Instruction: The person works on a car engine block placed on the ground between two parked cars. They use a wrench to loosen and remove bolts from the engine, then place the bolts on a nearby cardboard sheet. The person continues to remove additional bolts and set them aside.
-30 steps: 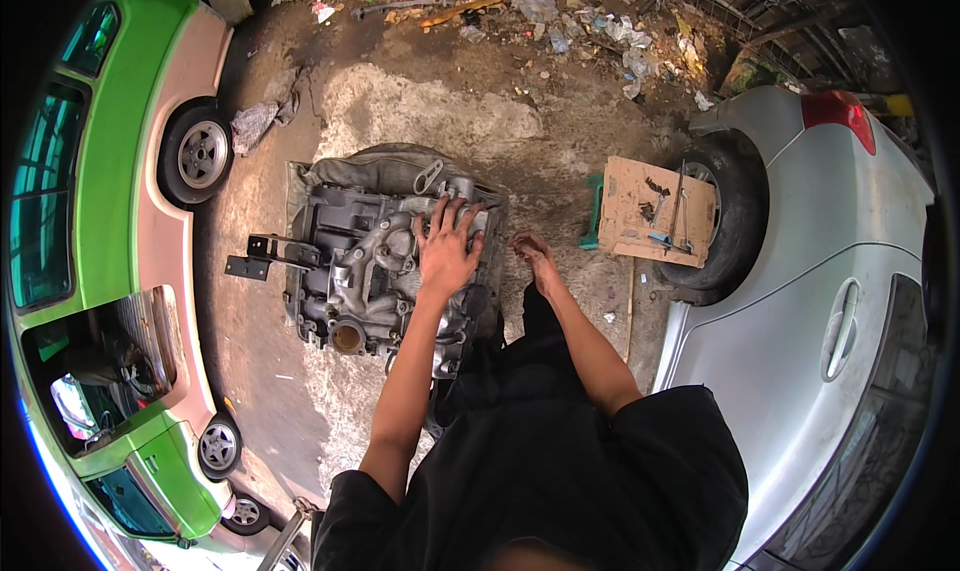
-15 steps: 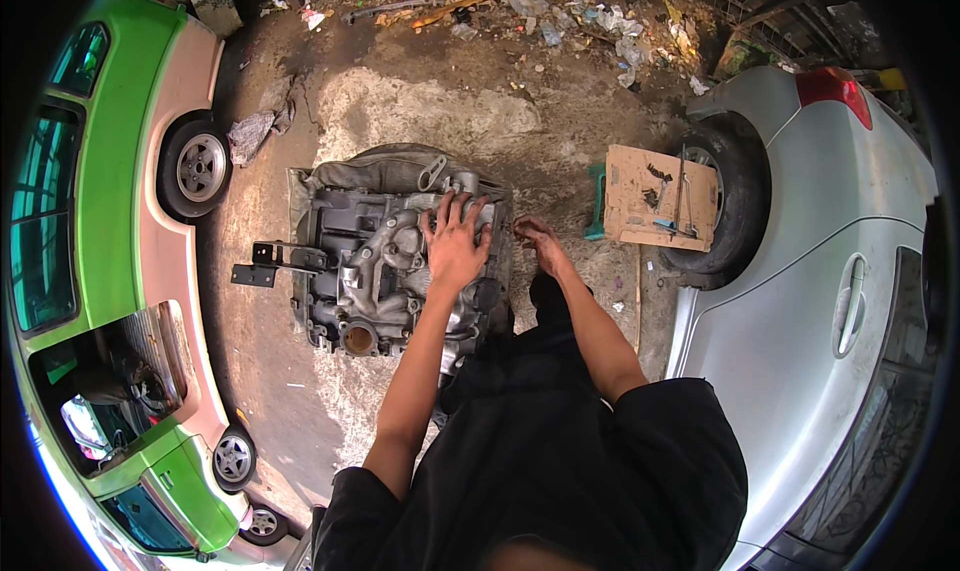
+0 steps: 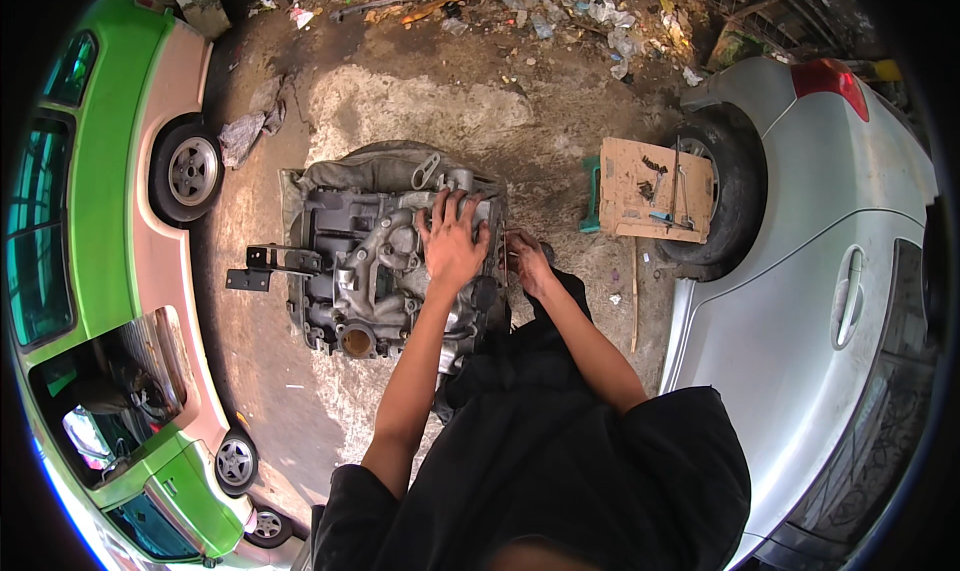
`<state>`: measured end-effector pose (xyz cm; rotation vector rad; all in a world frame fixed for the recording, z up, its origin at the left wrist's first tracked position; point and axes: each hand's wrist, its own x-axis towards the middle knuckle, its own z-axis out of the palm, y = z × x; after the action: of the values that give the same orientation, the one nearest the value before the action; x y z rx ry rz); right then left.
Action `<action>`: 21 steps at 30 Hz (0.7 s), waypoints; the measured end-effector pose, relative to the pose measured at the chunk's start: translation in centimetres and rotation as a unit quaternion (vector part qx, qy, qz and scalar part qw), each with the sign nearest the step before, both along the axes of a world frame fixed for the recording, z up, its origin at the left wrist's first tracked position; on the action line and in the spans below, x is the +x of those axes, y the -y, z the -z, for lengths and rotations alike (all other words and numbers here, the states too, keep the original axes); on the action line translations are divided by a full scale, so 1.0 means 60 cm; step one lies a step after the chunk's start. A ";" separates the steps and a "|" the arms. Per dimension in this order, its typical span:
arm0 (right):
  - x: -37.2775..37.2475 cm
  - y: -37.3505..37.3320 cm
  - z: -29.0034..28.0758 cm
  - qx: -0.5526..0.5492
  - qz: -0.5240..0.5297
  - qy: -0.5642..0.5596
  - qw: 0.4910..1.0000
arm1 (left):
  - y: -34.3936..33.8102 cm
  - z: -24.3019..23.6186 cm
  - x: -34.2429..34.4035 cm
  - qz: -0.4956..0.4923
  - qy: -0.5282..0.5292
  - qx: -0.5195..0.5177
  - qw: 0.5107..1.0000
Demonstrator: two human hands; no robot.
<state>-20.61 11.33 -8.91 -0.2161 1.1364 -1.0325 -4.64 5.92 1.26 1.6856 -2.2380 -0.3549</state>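
A grey metal car engine (image 3: 345,211) lies in front of me on a dark, worn tyre-like support (image 3: 380,154). My left hand (image 3: 455,246) rests flat on its upper right part, fingers spread. Close against the engine's right side is my right hand (image 3: 526,261), its fingers curled in toward the metal; whatever they pinch is too small to make out. A pale wrench-like metal piece with a ring end (image 3: 426,171) lies at the engine's far edge. From its left side sticks out a black bracket (image 3: 262,262). A round brown-lined opening (image 3: 357,341) faces up at the near side.
To the right, a cardboard sheet (image 3: 625,196) on a green stool (image 3: 591,193) carries tools and small dark parts. A silver car (image 3: 770,321) stands beyond it. A green and pink vehicle (image 3: 110,201) is on the left. Litter (image 3: 610,21) covers the far ground.
My right hand has moved left and slightly nearer to me, from apart to up against the engine's right side. The left hand stays in place on the engine.
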 end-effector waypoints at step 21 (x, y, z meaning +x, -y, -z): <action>-0.072 0.012 -0.001 0.081 -0.106 -0.168 0.977 | 0.000 0.001 0.005 0.007 -0.009 0.034 0.999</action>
<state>-24.91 10.60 -8.86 -0.3831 1.4617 -0.7256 -4.32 5.94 1.20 1.6941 -2.2508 -0.4524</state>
